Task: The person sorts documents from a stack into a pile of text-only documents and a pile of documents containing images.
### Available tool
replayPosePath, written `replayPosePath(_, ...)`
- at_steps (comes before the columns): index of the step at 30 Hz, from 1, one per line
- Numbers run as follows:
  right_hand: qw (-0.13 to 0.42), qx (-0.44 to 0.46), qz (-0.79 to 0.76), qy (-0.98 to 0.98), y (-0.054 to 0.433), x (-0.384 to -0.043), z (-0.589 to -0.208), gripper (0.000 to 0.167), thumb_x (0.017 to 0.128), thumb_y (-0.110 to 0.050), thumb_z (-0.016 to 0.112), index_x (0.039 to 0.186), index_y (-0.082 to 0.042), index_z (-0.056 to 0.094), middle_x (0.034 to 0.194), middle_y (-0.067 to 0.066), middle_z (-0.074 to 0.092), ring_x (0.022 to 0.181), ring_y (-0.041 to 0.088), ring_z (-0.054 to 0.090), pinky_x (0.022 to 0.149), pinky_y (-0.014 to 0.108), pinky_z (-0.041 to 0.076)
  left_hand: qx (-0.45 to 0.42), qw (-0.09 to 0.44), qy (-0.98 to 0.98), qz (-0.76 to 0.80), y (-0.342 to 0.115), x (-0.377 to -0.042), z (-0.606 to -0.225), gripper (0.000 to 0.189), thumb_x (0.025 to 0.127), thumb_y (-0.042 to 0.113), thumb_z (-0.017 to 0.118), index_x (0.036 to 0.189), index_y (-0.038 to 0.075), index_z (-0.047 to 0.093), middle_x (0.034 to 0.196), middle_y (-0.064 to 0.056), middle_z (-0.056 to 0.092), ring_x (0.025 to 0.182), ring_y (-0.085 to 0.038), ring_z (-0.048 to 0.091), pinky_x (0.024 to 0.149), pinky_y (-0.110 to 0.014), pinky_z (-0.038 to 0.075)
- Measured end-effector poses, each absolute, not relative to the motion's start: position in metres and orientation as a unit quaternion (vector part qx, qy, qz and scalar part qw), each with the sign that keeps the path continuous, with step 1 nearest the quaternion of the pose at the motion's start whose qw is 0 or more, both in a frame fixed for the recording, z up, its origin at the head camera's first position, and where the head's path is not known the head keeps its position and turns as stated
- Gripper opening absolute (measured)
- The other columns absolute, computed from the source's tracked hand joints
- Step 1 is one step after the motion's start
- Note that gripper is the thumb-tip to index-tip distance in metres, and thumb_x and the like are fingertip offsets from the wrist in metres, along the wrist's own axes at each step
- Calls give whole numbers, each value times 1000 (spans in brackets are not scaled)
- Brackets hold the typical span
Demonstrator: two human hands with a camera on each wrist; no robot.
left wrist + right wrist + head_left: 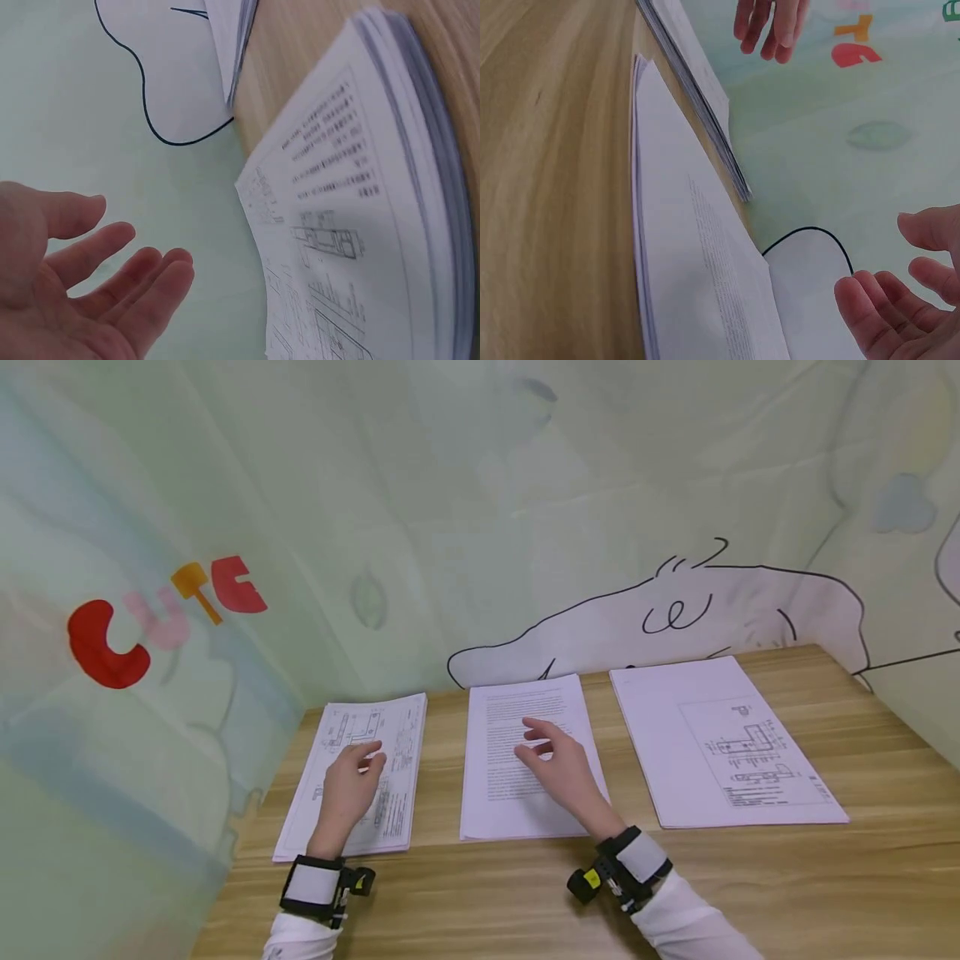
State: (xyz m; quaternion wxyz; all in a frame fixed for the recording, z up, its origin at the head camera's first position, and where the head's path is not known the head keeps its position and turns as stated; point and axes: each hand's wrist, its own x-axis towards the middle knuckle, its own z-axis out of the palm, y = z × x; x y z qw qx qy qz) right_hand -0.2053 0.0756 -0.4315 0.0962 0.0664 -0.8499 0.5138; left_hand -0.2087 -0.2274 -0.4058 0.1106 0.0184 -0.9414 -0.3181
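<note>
My left hand [351,783] hovers over the left paper stack [401,785], its fingers loosely bent and nothing between them. That stack is thick and its top sheet carries printed technical drawings; the left wrist view shows its layered edge [442,225]. Above the middle paper stack [487,814], a thinner pile topped by a page of printed text, my right hand [562,768] is held with thumb and fingers apart and holds nothing. In the right wrist view a gap separates the right hand [900,300] from the middle stack [675,225].
A third paper stack [660,735], its top sheet bearing a drawing, lies on the right of the wooden table [487,893]. Behind the table hangs a pale printed backdrop [450,527] with coloured letters at the left. Each wrist wears a strapped camera [585,883].
</note>
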Motion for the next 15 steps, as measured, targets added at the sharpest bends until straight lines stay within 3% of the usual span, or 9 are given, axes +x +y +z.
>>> replayPosePath(6, 101, 101, 505, -851, 54, -205, -442, 48, 91, -16, 70, 136, -5, 57, 131, 16, 64, 112, 28, 65, 87, 39, 59, 49, 86, -963, -250, -247, -208, -412, 39, 99, 20, 55, 131, -3, 61, 135, -28, 57, 123, -45, 58, 100, -56, 49)
replayPosePath(15, 34, 110, 526, -842, 29, -205, -450, 54, 90, -19, 70, 141, -6, 54, 141, 17, 58, 124, 33, 61, 95, 44, 57, 84, 4, -978, -192, -279, -209, -423, 51, 99, 22, 47, 137, -12, 49, 145, -37, 42, 136, -53, 40, 112, -61, 35)
